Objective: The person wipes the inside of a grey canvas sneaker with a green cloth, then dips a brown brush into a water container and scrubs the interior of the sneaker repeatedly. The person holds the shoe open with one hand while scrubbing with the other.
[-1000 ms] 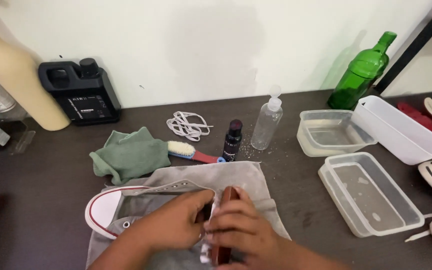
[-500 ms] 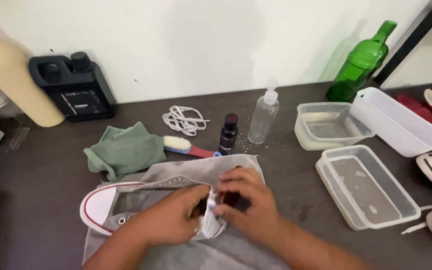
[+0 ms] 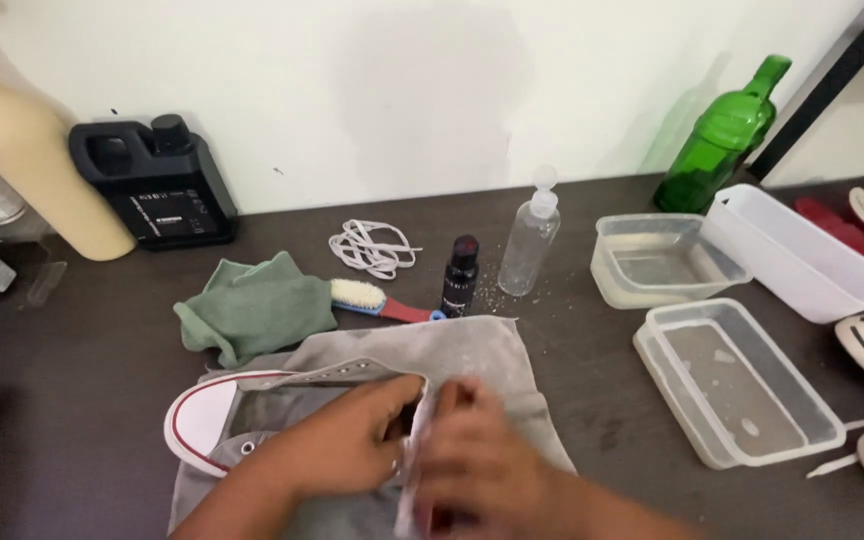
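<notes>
A grey canvas sneaker (image 3: 282, 400) with a white rubber toe cap lies on its side on a grey towel (image 3: 472, 350) at the near edge of the dark table (image 3: 82, 400), toe pointing left. The left hand (image 3: 342, 440) is closed on the shoe's heel end, fingers curled over the canvas. The right hand (image 3: 482, 470) presses against the same end, touching the left; it is blurred, and something dark shows under its fingers (what it is cannot be told), so whether it grips anything is unclear.

Just beyond the towel lie a crumpled green cloth (image 3: 252, 310), a small brush (image 3: 377, 300) with pale bristles and a red handle, and a little dark bottle (image 3: 461, 275) standing upright. Behind them are loose white laces (image 3: 372, 248) and a clear pump bottle (image 3: 530, 240). Against the wall stand a black jug (image 3: 152, 185) and a green glass bottle (image 3: 722, 140). To the right sit clear plastic containers (image 3: 742, 385), one nearer the wall holding water, beside a white tub (image 3: 802, 255).
</notes>
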